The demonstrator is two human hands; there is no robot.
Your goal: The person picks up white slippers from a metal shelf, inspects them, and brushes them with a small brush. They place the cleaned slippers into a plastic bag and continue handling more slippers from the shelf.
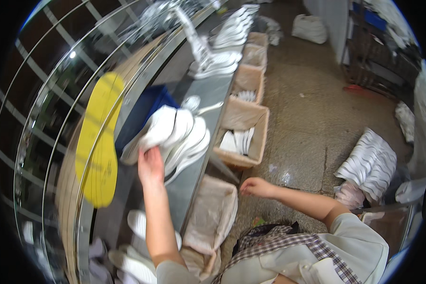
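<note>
My left hand point(151, 165) reaches over the grey metal shelf and grips the lower edge of the nearest white shoe sole point(158, 130). That sole stands at the near-left end of a row of white soles point(194, 142) leaning on one another. Part of my left fingers is hidden against it. Over the floor, just right of the shelf, my right hand point(256, 187) hangs with its fingers curled in, and nothing shows in it. A blue bin point(149, 106) sits behind the row, next to a yellow sole-shaped sheet point(99, 142) by the curved rails.
Lined bins point(265, 137) stand along the shelf's right side, some holding white pieces. More white soles point(234, 28) line the far shelf; others point(132, 265) lie at the near left. On the floor at right rests a bundle of white soles point(367, 163). A rack point(378, 61) stands beyond it.
</note>
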